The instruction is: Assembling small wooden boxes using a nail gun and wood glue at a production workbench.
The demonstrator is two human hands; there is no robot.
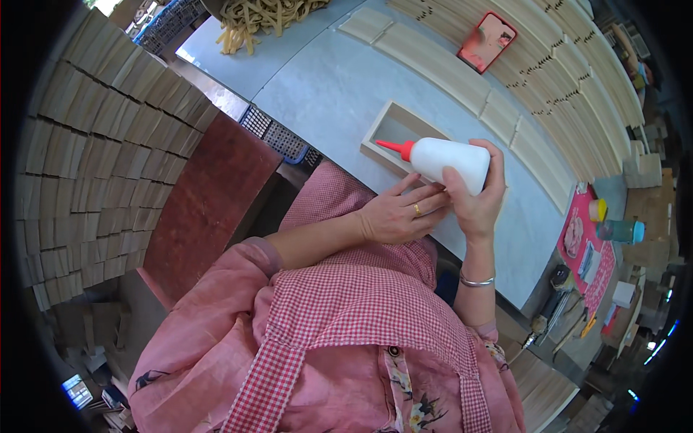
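My right hand [476,195] is wrapped round a white squeeze bottle [451,160]. The bottle lies nearly level, its red pointed nozzle aimed left over a rectangular frame of pale wood [382,153] on the table. My left hand [404,214], a ring on one finger, is at the near side of this frame, below the bottle. Its fingers are stretched to the right and seem to rest against the wood; the fingertips are partly hidden beside my right hand. Bottle and right hand cover part of the frame's right end.
Flat wooden pieces [426,61] lie in a row across the pale table [303,94], with stacked slats [563,79] and a red-edged phone [488,43] behind. Wooden strips [263,18] are heaped far left. Block stacks [94,166] stand left; tools [552,307] lie right.
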